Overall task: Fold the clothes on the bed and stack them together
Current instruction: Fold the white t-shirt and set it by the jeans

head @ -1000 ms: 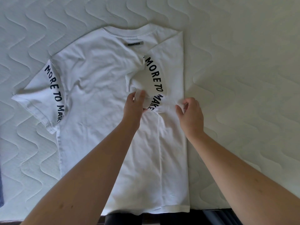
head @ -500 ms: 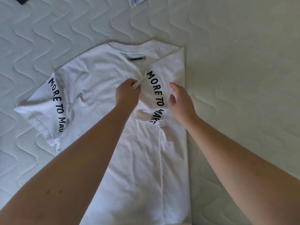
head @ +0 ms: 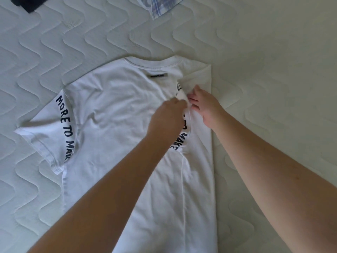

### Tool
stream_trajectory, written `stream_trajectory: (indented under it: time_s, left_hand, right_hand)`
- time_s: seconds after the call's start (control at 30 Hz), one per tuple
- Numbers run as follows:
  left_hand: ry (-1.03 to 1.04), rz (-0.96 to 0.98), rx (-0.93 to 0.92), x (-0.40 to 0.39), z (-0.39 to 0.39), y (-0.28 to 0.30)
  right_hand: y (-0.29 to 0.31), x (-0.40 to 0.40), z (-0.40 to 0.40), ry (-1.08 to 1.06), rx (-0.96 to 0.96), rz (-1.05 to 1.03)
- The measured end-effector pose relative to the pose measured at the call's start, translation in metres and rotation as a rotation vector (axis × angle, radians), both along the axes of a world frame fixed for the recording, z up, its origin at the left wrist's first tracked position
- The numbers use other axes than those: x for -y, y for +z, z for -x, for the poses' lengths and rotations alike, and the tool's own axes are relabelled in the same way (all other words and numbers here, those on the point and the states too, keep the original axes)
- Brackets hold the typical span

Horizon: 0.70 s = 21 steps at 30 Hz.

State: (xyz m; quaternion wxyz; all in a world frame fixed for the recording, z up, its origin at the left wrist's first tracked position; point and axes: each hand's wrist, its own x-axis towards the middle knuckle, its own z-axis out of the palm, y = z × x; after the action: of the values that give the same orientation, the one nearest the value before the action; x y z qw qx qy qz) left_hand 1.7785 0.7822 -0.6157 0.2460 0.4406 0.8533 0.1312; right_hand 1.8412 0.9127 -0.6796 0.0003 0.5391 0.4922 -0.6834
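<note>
A white T-shirt [head: 116, 114] lies back side up on the quilted mattress, with dark "MORE TO MAKE" lettering on each sleeve. Its right side is folded in over the body. My left hand [head: 166, 117] pinches the cuff of the folded-in right sleeve [head: 182, 95] and holds it near the shoulder. My right hand [head: 206, 105] lies just right of it, fingers curled at the same cuff edge, on the folded panel. The left sleeve [head: 49, 136] is spread out flat at the left.
A plaid blue and white garment [head: 160, 6] lies at the top edge of the view. A dark garment [head: 27, 4] shows at the top left corner. The white quilted mattress [head: 273, 88] stretches to the right of the shirt.
Both hands moved up along the shirt from mid-chest to the shoulder, carrying the right sleeve's cuff and turning it back outward. The view tilted up, revealing the two garments at the top.
</note>
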Motion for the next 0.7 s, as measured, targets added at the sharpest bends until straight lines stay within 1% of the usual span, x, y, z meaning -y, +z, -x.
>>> stream_trajectory:
  time_s: [0.07, 0.1, 0.17, 0.2, 0.23, 0.3, 0.33, 0.4, 0.47, 0.53, 0.6, 0.7]
  left_hand:
    - [-0.196, -0.033, 0.091, 0.005, -0.015, -0.005]
    - [-0.245, -0.048, 0.169, 0.011, -0.019, -0.009]
    - [-0.281, -0.103, 0.289, 0.028, -0.021, -0.019]
    - [-0.277, -0.128, 0.280, 0.038, -0.021, -0.024]
    - [-0.245, -0.142, 0.217, 0.047, -0.021, -0.031]
    - [-0.113, -0.110, 0.081, 0.061, -0.022, -0.044]
    - [-0.050, -0.072, 0.070, 0.065, -0.023, -0.049]
    - [-0.010, 0.011, 0.116, 0.067, -0.025, -0.054]
    - [0.014, 0.041, 0.141, 0.066, -0.028, -0.056]
    - [0.099, 0.002, 0.149, 0.063, -0.028, -0.053]
    - [0.154, -0.103, 0.120, 0.062, -0.032, -0.047]
    - [0.154, -0.263, 0.007, 0.065, -0.044, -0.043]
  right_hand:
    - [0.002, -0.004, -0.003, -0.081, -0.018, 0.069]
    - [0.003, -0.006, -0.006, -0.078, -0.014, 0.069]
    - [0.004, -0.009, -0.011, 0.010, 0.024, -0.004]
    - [0.003, -0.010, -0.013, 0.081, 0.048, -0.066]
    - [0.001, -0.010, -0.014, 0.158, 0.072, -0.135]
    - [-0.003, -0.007, -0.018, 0.304, 0.132, -0.282]
    - [-0.005, -0.005, -0.019, 0.373, 0.175, -0.355]
    - [-0.008, -0.001, -0.023, 0.473, 0.240, -0.470]
    - [-0.010, 0.003, -0.026, 0.471, 0.275, -0.559]
    - [-0.011, 0.005, -0.030, 0.420, 0.299, -0.611]
    - [-0.011, 0.005, -0.034, 0.368, 0.305, -0.619]
    - [-0.009, 0.006, -0.039, 0.312, 0.318, -0.595]
